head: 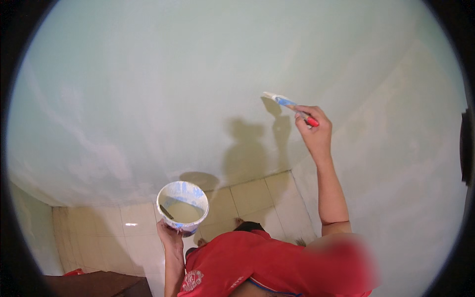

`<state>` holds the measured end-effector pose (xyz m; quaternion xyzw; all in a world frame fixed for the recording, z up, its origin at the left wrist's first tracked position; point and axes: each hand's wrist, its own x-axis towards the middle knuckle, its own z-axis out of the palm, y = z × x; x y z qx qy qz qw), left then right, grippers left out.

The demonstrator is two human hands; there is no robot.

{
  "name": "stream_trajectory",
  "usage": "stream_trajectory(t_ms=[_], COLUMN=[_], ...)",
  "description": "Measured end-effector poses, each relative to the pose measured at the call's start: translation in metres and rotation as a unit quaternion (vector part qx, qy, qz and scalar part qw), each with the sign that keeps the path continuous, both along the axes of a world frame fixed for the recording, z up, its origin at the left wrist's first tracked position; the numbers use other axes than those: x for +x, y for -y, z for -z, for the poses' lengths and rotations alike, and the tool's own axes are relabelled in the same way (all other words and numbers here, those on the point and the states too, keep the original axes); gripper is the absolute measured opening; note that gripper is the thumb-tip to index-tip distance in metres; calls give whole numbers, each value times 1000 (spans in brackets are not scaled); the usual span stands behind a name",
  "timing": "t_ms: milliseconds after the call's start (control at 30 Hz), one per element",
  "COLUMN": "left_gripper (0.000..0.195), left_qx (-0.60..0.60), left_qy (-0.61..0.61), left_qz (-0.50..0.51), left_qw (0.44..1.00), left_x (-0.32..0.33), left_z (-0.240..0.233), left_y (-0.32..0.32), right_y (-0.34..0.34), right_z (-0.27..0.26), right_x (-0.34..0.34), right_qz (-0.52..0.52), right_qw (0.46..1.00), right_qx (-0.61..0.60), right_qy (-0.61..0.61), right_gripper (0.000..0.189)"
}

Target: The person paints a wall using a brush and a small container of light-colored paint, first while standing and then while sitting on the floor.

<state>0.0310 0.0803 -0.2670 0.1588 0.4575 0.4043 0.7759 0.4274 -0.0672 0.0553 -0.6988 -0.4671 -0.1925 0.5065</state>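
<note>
My right hand grips the red-tipped handle of a paintbrush. White and blue paint marks the brush, and its pale bristles point up and left, at or close to the wall; contact cannot be told. Lower down, my left hand holds a white plastic bucket from below and the side. Pale liquid paint lies in the bucket, whose inner wall carries blue and white smears. A dark, thin stick or tool leans inside it at the left.
Light floor tiles meet the wall below. A second wall joins it at a corner on the right. Dark brown furniture stands at lower left, with a red object behind it. Bristles show near the right wall's foot.
</note>
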Motion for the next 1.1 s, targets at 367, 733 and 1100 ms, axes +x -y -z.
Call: stream_trajectory(t_ms=[367,733,1100], left_gripper=[50,46,42], left_qx=[-27,-63,6], left_qy=[-13,-3,-8], left_qz=[14,10,4], left_qw=[999,998,1000], left_x=[-5,-4,-1], left_z=[-12,-12,-28], left_y=[4,0,10], right_y=[17,-6,-10], right_z=[-143,-58,58], right_x=[64,30,-29], right_qz=[90,73,-72], right_qw=[989,973,993], right_qx=[39,48,-64], right_qy=[110,216,-68], right_gripper=[20,31,19])
